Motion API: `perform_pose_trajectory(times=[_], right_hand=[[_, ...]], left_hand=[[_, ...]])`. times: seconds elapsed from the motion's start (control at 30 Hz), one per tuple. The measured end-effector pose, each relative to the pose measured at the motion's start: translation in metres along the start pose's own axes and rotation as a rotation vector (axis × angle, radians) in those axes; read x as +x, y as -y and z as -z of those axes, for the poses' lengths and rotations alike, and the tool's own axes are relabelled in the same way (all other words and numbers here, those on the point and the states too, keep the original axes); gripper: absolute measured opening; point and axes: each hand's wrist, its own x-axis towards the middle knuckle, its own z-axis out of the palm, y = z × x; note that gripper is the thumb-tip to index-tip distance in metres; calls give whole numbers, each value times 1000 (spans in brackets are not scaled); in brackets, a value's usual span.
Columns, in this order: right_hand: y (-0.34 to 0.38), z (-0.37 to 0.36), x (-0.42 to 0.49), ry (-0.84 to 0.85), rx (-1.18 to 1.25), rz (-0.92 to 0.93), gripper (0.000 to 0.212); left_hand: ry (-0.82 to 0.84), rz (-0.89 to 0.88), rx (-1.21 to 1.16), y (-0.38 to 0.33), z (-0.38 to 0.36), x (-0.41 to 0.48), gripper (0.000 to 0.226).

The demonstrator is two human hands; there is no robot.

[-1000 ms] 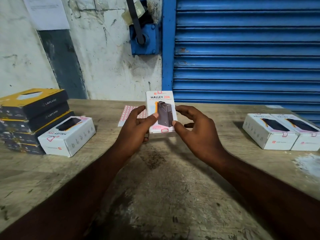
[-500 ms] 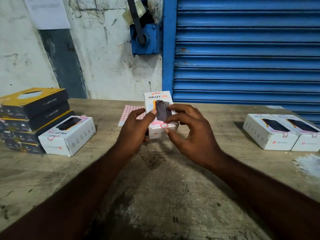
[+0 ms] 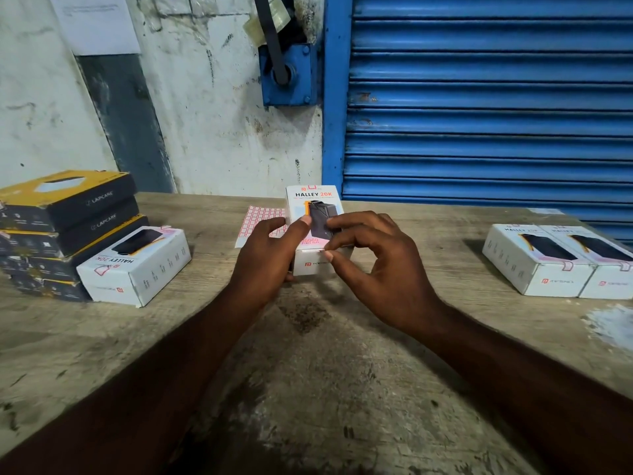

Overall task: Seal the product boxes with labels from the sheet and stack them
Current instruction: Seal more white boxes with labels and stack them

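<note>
Left hand point(image 3: 267, 258) grip clamps white HALLEY 20K box point(image 3: 313, 199); right hand point(image 3: 383, 269) pinches its edge.

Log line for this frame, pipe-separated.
phase: sealing | left hand grips Halley box | right hand pinches its near edge | label sheet behind, on table

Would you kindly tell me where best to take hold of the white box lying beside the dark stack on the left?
From above, by its two short ends. The white box lies flat, and its far long side sits close against the dark stack, so fingers would likely not fit there; the near logo end and the opposite end look free.
</note>
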Motion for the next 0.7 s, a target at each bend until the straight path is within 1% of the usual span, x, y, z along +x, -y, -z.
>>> perform_pose_trajectory(times=[0.03,0.1,0.33,0.5,0.6,0.7], right_hand=[[0,0,0,-2,1,10,9],[0,0,0,-1,-3,13,8],[0,5,3,7,-18,-1,9],[-1,6,6,32,-26,9,13],[-1,6,6,61,-15,-25,23],[1,8,7,78,-11,-38,25]], left_hand=[[-8,0,10,0,0,1,74],[-12,-10,21,1,1,1,78],[12,-29,11,5,1,2,77],[7,-20,-4,6,1,4,59],[6,-22,3,7,1,5,57],[3,-20,-1,7,1,6,56]])
